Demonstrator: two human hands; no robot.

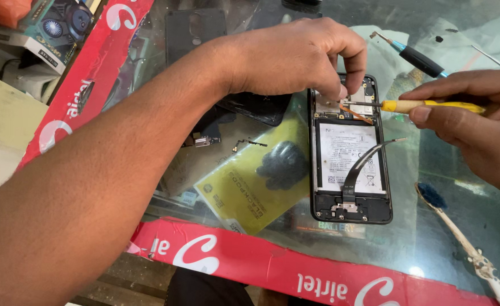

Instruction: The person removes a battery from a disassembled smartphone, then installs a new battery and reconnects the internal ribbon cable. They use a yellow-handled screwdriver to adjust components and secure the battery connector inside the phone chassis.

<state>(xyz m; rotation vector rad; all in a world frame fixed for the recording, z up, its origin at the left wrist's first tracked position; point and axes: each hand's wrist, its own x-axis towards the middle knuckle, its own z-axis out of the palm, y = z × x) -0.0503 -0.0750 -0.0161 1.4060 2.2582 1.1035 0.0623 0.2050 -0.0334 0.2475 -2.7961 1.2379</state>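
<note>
An opened phone (349, 150) lies on the glass table (431, 238), its white battery (346, 156) and loose black ribbon cable (369, 158) exposed. The left hand (295, 56) pinches parts at the phone's top; the right hand (476, 119), beside the phone, grips a yellow screwdriver (431, 105). A light, steady tip seems wise near the thin copper strip (359, 115).
</note>
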